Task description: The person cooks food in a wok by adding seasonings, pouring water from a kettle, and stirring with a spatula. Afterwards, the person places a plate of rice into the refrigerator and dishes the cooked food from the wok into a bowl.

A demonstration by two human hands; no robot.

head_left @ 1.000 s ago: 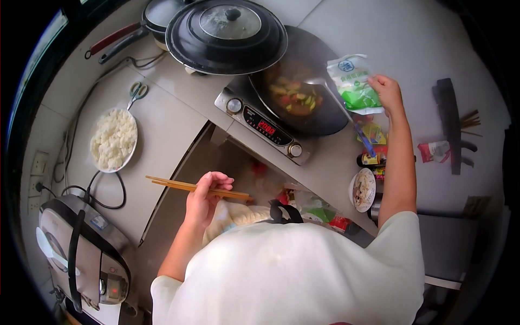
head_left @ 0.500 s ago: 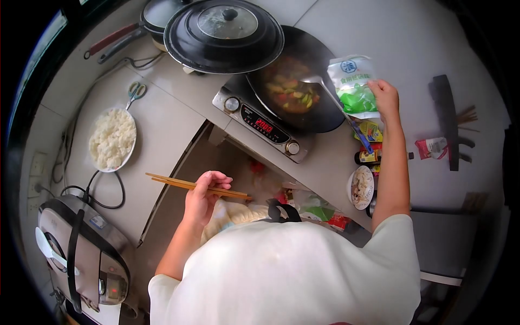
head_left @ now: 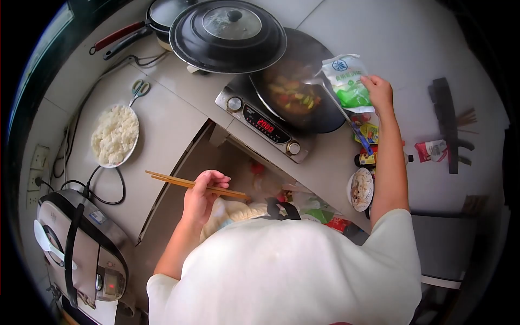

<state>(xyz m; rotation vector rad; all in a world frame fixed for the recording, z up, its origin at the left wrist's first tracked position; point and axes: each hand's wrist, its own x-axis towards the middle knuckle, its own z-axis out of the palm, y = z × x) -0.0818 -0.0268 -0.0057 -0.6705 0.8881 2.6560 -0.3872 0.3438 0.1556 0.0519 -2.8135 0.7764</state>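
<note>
My left hand (head_left: 205, 194) is closed around a pair of wooden chopsticks (head_left: 168, 180), held level in front of my body. With my right hand (head_left: 379, 93) I grip a white and green plastic packet (head_left: 348, 84) by its right edge, above the right rim of the wok (head_left: 325, 116). Sliced vegetables in brown sauce (head_left: 292, 96) lie in the wok. A spatula (head_left: 357, 131) with a blue handle end rests in it, its handle leaning over the rim toward me. Under the wok stands an induction cooker (head_left: 260, 123) with a lit red display.
A large black lid (head_left: 189, 46) covers part of the wok's left side. At left are a plate of rice (head_left: 114, 135), scissors (head_left: 140, 89) and a rice cooker (head_left: 81, 244). A bowl (head_left: 361, 189), a bottle (head_left: 367, 158) and a red packet (head_left: 431, 150) stand at right.
My right hand and the packet have shifted slightly left and up, and the packet tilts a little more. My left hand with the chopsticks stays nearly still. The view has moved slightly.
</note>
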